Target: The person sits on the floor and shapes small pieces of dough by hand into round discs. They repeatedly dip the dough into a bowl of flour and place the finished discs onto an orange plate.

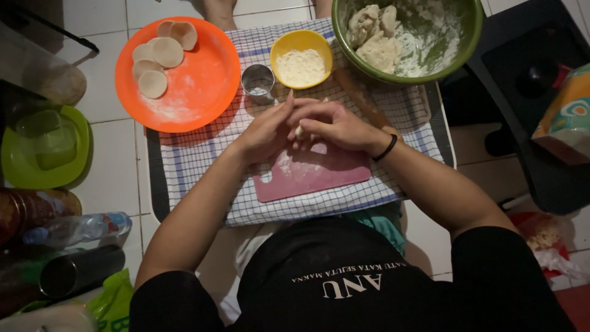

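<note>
Pinching a small dough piece together, left hand and right hand keep it above the floured pink board, catching crumbs.

White tiled floor – dimly lit – with a black stool at one side.

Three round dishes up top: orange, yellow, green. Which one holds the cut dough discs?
The orange plate, far left. Flat dough discs lie on it; the yellow bowl holds flour, the green bowl a dough lump.
</note>
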